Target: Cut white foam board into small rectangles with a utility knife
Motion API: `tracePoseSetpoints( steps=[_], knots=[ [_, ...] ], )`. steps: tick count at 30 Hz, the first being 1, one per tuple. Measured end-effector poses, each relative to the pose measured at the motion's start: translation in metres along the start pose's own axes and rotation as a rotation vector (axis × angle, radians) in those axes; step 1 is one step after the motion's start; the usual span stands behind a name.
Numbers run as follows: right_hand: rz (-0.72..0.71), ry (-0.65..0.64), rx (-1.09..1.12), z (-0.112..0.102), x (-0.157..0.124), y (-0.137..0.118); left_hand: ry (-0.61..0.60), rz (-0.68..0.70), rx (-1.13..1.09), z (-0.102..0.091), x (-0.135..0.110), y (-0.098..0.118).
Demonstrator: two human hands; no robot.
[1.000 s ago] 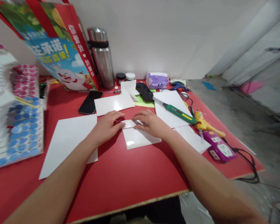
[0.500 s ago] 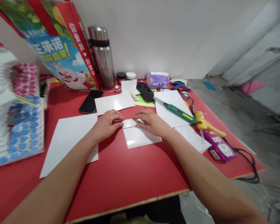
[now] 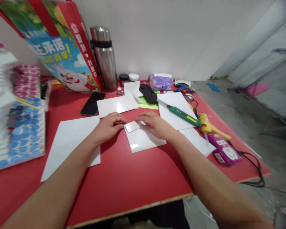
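My left hand (image 3: 109, 126) rests on the red table (image 3: 124, 178), fingers curled and pinching the left end of a small glossy white strip (image 3: 132, 126). My right hand (image 3: 156, 124) lies over the strip's right end, its fingers pressing down. The strip sits tilted on the far edge of a glossy white square card (image 3: 143, 141) that lies flat between my hands. A larger white sheet (image 3: 69, 143) is spread to the left of my left hand.
A phone (image 3: 92, 103), white cards (image 3: 116, 105), a steel flask (image 3: 105, 58) and a printed red bag (image 3: 57, 47) stand behind. A green utility knife (image 3: 183, 115), yellow glue gun (image 3: 211, 128) and purple power strip (image 3: 224, 152) lie at right. Sticker sheets (image 3: 16, 127) are stacked at left.
The small strip has tilted and shifted a little on the card's far edge. Both hands have barely moved.
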State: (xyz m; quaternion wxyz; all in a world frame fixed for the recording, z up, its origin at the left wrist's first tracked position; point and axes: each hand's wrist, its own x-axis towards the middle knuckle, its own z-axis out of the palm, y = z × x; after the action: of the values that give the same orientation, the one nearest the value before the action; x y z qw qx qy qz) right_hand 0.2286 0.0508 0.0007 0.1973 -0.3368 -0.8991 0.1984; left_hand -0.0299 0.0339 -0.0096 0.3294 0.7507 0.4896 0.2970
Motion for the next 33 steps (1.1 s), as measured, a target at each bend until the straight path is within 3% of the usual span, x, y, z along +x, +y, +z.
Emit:
tracePoseSetpoints(
  steps=[4, 9, 12, 16, 27, 33],
  knots=[
    [-0.008, -0.016, -0.029, 0.002, -0.001, -0.002, -0.003, -0.01, -0.029, 0.0, 0.0, -0.001],
    [0.099, 0.087, -0.029, 0.005, -0.003, -0.016, -0.038, -0.002, -0.025, -0.002, -0.001, -0.001],
    [0.141, 0.004, -0.054, 0.0, -0.004, -0.024, -0.052, -0.003, -0.044, -0.002, -0.001, -0.001],
    [0.095, -0.112, -0.038, -0.004, -0.002, -0.029, -0.021, -0.012, -0.045, -0.001, 0.0, -0.001],
    [0.021, -0.173, -0.021, 0.002, 0.008, -0.027, 0.015, -0.026, -0.048, 0.001, 0.0, -0.002],
    [0.077, -0.191, 0.003, 0.0, 0.013, -0.03, 0.012, 0.0, -0.026, 0.001, 0.0, 0.0]
  ],
)
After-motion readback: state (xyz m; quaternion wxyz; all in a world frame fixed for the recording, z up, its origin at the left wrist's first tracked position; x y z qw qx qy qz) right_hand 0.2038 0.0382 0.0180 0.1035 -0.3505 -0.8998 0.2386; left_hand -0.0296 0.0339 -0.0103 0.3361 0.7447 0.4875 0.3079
